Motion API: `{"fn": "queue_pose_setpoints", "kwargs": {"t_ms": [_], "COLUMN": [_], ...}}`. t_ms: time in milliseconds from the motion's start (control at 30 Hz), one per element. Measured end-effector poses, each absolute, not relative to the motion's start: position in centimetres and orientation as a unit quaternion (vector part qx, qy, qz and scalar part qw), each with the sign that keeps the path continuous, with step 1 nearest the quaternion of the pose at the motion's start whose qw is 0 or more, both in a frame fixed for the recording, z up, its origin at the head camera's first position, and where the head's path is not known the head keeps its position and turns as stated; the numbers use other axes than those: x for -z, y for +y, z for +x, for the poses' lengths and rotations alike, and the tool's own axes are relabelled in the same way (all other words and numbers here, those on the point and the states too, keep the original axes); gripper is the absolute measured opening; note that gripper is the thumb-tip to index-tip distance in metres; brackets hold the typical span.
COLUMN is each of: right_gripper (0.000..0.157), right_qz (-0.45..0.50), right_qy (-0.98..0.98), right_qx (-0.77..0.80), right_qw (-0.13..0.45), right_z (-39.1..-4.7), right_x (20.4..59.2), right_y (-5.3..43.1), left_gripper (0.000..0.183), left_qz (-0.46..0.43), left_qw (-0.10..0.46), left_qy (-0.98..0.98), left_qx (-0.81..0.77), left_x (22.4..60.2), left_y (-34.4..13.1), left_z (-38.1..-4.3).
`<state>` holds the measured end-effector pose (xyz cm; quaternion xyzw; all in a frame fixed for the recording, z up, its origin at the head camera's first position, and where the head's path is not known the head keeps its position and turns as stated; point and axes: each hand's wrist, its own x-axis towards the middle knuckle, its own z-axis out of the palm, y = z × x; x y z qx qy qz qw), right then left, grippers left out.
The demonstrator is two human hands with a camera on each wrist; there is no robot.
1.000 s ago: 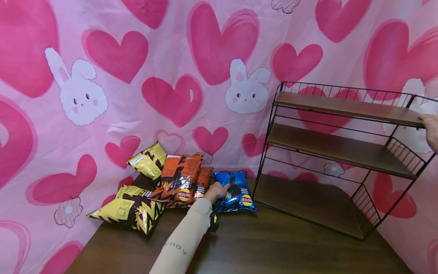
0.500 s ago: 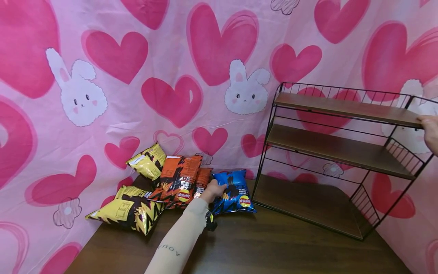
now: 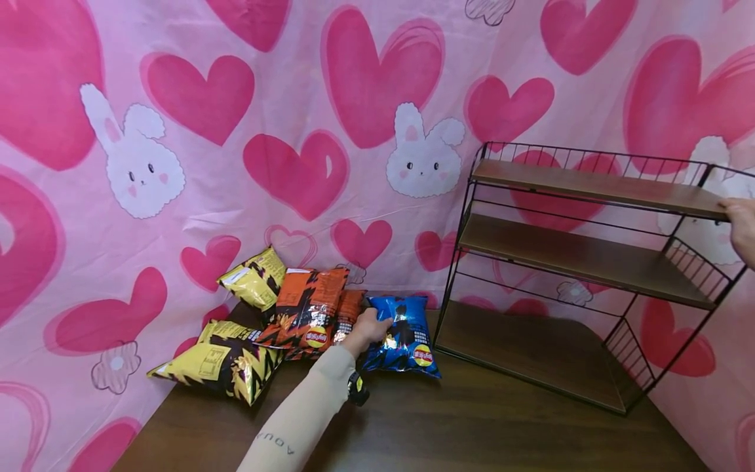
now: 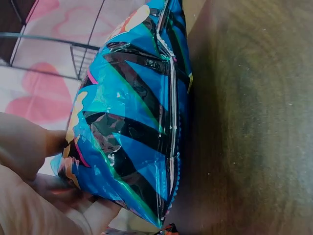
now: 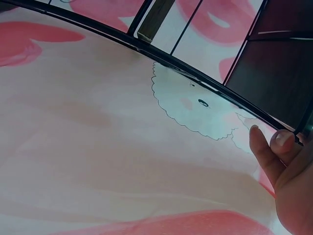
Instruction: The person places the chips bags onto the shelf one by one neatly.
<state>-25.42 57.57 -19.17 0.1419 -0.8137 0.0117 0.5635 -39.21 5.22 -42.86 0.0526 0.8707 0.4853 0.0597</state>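
Observation:
My left hand point(image 3: 373, 325) grips the left side of a blue chip bag point(image 3: 407, 331), which is at the table's back beside the rack. In the left wrist view the thumb lies on one face of the blue bag point(image 4: 127, 112), and the fingers point(image 4: 100, 213) reach behind its lower end. My right hand point(image 3: 742, 223) holds the right front corner of the top board of a three-tier wire rack point(image 3: 580, 249), thumb on the upper side. The right wrist view has that hand point(image 5: 298, 186) at the rack's black frame point(image 5: 195, 76), with two fingers bent near the corner.
Left of the blue bag lie orange chip bags point(image 3: 309, 305), one leaning over another. Two yellow chip bags point(image 3: 221, 360) are farther left on the brown wooden table point(image 3: 460, 419). A pink heart-and-rabbit cloth point(image 3: 283, 85) hangs close behind everything.
The blue bag has shifted slightly toward the front of the table, with its lower end tipped nearer. My left hand and forearm have drawn back a little to the left; the right hand stays put.

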Motion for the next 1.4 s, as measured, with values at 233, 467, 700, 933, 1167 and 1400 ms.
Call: {"fn": "queue_pose_setpoints", "kwargs": {"t_ms": [233, 467, 700, 933, 1167, 1400], "right_gripper": [0.02, 0.026, 0.038, 0.038, 0.044, 0.04], "right_qz": [0.119, 0.085, 0.12, 0.157, 0.111, 0.095], "right_qy": [-0.827, -0.838, -0.807, -0.794, -0.795, -0.798], "right_qx": [-0.008, -0.041, -0.091, -0.046, -0.111, -0.118], "right_qw": [0.55, 0.538, 0.572, 0.585, 0.586, 0.583], "right_z": [-25.3, -26.9, -31.3, -32.6, -32.5, -32.1], "right_x": [18.8, 19.0, 20.9, 20.8, 20.6, 20.4], "right_y": [57.9, 60.8, 70.0, 72.4, 72.3, 71.6], "left_gripper": [0.059, 0.06, 0.057, 0.055, 0.058, 0.061], "left_qz": [0.077, 0.099, 0.123, 0.151, 0.163, 0.157], "left_qw": [0.062, 0.066, 0.064, 0.062, 0.055, 0.082], "left_qy": [0.878, 0.883, 0.886, 0.891, 0.893, 0.888], "left_qx": [-0.468, -0.454, -0.442, -0.423, -0.417, -0.424], "left_x": [42.0, 41.3, 41.4, 41.8, 42.2, 42.3], "left_y": [4.9, 4.4, 4.0, 4.0, 4.2, 4.2], "left_z": [-38.0, -36.5, -35.0, -33.7, -33.0, -32.2]}}
